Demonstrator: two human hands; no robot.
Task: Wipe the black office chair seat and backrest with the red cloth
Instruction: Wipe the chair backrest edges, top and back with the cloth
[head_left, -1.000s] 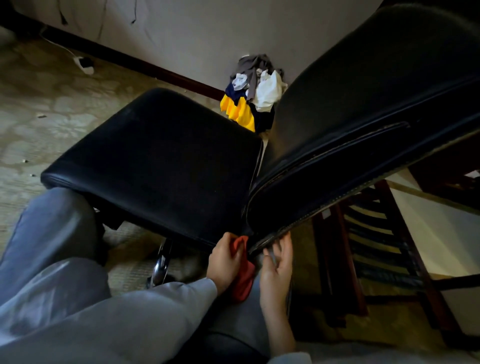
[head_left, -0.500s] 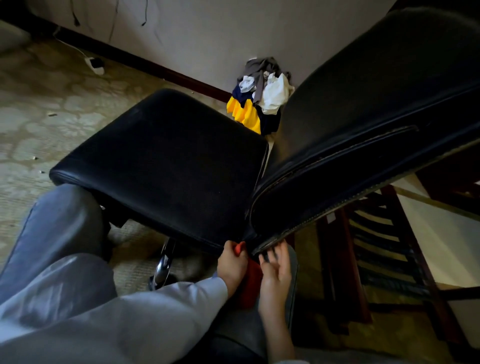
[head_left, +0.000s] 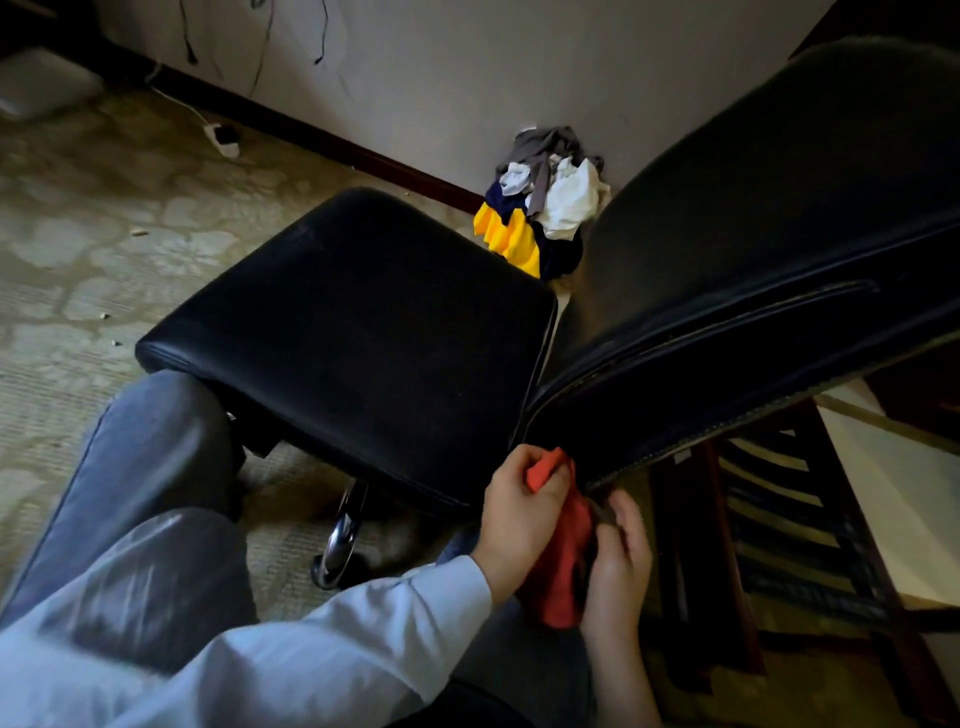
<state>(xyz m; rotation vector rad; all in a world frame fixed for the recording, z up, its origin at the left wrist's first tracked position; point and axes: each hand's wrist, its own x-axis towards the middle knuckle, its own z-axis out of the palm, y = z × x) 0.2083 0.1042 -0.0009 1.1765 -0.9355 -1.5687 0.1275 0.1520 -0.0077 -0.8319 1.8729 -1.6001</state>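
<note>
The black office chair lies tipped over, its seat (head_left: 358, 332) at centre and its backrest (head_left: 753, 270) stretching up to the right. My left hand (head_left: 519, 514) grips the top of the red cloth (head_left: 563, 566) right at the near corner where seat and backrest meet. The cloth hangs down between my hands. My right hand (head_left: 621, 566) is closed on the cloth's right side, just below the backrest's stitched edge. Much of the cloth is hidden by my fingers.
A pile of clothes (head_left: 540, 208), yellow, navy, white and grey, lies against the wall behind the chair. A dark wooden chair frame (head_left: 779, 530) stands at the right. The chrome chair post (head_left: 340, 535) shows under the seat. My knee (head_left: 156, 447) is at the left on patterned carpet.
My right hand has left the backrest's lower edge and closed on the cloth. My left hand has lifted the cloth's top slightly toward the seat corner.
</note>
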